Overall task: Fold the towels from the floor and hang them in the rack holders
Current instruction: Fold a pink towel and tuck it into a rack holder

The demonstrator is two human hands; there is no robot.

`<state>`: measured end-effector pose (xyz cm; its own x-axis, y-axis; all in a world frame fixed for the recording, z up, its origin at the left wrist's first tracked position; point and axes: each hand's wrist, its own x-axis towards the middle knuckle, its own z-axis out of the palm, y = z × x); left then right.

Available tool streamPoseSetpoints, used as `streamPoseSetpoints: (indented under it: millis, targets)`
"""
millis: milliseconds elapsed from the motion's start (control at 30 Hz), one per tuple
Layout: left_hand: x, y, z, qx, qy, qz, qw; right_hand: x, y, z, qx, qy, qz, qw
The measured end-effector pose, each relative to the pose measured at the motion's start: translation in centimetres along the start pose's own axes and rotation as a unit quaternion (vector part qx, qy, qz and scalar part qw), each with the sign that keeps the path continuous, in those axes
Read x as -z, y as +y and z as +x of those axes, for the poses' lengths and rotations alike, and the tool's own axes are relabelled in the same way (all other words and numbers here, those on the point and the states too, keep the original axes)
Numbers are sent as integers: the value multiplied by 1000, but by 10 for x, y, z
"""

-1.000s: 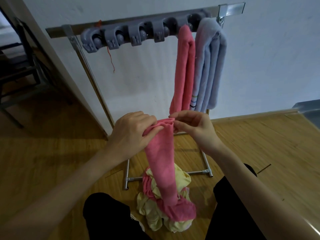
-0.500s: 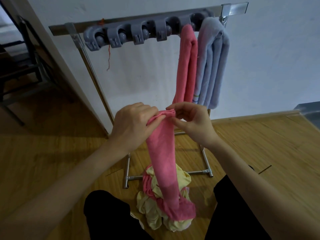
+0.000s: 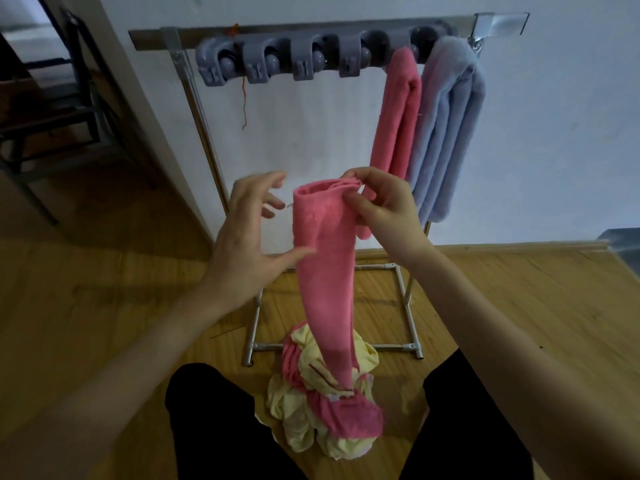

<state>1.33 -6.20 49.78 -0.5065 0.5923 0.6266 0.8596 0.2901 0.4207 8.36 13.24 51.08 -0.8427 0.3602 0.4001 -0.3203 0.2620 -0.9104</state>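
Long folded pink terry towel (image 3: pixel 323 271) held up in front of the rack, top fold at chest height, lower end trailing down onto the heap of crumpled pale-yellow and pink towels (image 3: pixel 311 410) on the wooden floor (image 3: pixel 86 289). Right hand (image 3: pixel 384 206) pinching the towel's top edge between thumb and curled fingers. Left hand (image 3: pixel 249 233) just beside the towel on its left, fingers spread and relaxed, thumb tip touching or nearly touching the cloth, gripping nothing.

Behind, a grey plastic strip of rack holders (image 3: pixel 298 57) with round rollers, fixed to a metal bar at the top of a silver tubular stand (image 3: pixel 405 296). 2 towels already hung at the strip's right end: a folded pink towel (image 3: pixel 398 112) and, touching it on the right, a folded lavender-blue towel (image 3: pixel 446 126). 4 holders to the left bare, a red thread (image 3: pixel 244 98) dangling beside them.

White wall (image 3: pixel 311 140) behind the stand. Black-clad knees (image 3: pixel 207 420) at the bottom of the view, either side of the heap. Dark chair frame (image 3: pixel 52 109) at far left.
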Motion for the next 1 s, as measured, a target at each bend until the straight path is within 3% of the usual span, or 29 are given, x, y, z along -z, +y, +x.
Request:
streamPoseSetpoints:
  millis: [100,200,533,800,1000]
  targets:
    - [-26,-22,-30,146,-110,-111,977,-5,-3,3,-29,4,27,999]
    - [-61,-49,-54,248,-216,-207,921,-9,-5,2,-52,2,78,996]
    - [-128,-91,-86,393,-309,-240,832,2,-17,3,-151,68,234,958]
    - [-125,-98,-100,436,-264,-284,812,31,34,-8,-227,321,183,901]
    - [-94,-86,-52,376,-201,-290,857,42,109,-49,-370,349,83,857]
